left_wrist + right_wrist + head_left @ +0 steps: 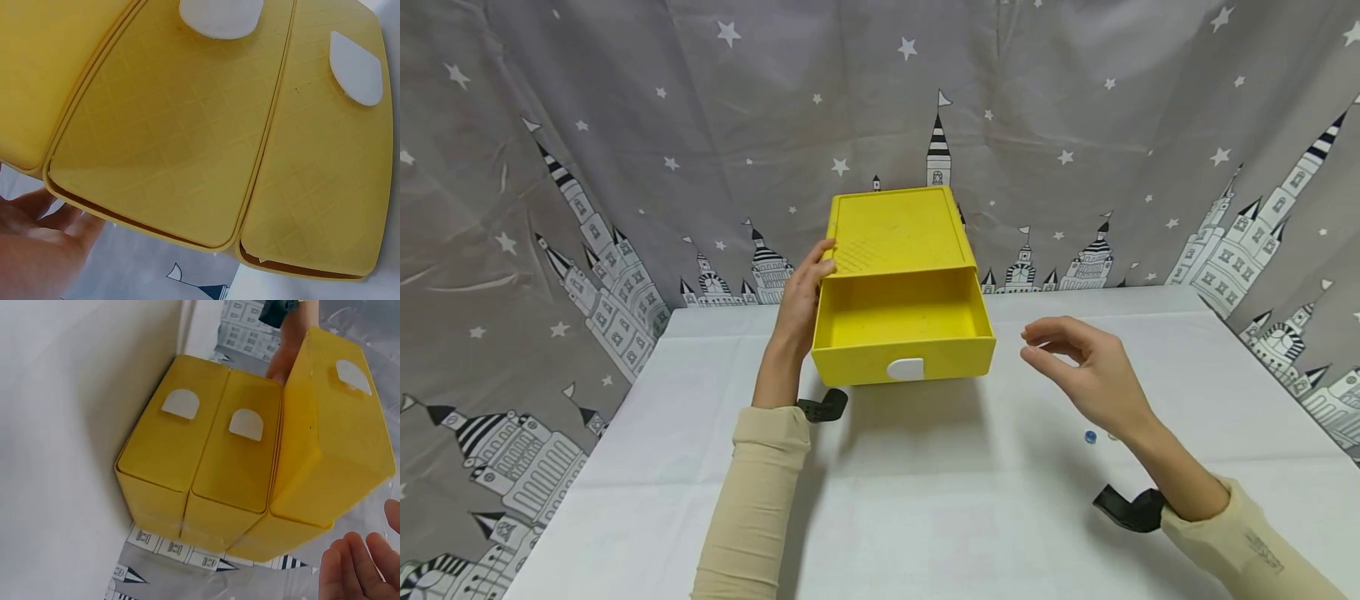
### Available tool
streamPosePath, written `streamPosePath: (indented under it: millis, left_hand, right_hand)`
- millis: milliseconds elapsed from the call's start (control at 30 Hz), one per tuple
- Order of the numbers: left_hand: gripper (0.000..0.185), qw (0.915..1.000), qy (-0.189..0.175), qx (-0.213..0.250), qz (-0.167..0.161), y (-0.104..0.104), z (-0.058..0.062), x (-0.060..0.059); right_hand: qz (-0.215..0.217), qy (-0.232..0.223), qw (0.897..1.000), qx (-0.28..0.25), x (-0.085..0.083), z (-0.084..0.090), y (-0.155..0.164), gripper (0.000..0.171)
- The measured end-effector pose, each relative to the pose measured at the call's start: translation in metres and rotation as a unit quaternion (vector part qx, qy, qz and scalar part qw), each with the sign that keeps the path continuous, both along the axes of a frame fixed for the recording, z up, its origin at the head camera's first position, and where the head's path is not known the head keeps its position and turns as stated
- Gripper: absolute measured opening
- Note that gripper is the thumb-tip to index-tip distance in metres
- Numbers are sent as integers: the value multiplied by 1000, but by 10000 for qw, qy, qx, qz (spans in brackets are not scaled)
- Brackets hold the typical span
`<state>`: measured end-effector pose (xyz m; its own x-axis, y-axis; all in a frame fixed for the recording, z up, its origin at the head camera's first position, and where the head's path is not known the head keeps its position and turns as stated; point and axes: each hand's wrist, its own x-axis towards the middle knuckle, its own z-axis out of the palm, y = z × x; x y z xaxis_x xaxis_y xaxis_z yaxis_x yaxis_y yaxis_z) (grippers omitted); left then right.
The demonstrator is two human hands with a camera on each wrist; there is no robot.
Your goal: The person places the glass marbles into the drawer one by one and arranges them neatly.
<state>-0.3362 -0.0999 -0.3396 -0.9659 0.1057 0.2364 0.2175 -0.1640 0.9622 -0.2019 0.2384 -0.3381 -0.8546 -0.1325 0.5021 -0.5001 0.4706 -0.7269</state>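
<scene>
A yellow drawer cabinet stands on the white table with its top drawer pulled out, the drawer's yellow floor showing. In the right wrist view, two lower drawers are closed, each with a white tab handle. My left hand rests against the cabinet's left side, fingers laid along the wall near the top edge. To the right of the open drawer, my right hand hovers over the table, fingers bent gently and thumb apart from them. Nothing shows between its fingertips.
On the table below my right wrist lies a small blue round piece, with a pale one partly hidden beside it. A grey curtain printed with castles and stars hangs behind the table and along its sides.
</scene>
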Motion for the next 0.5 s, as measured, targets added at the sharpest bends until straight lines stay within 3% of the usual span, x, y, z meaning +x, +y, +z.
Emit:
streamPosePath:
  millis: [500]
  left_hand:
    - [49,9999,-55,109,-5,1,-1,-2]
  right_hand:
    - [-380,-286,9983,334,19,-23,35,24]
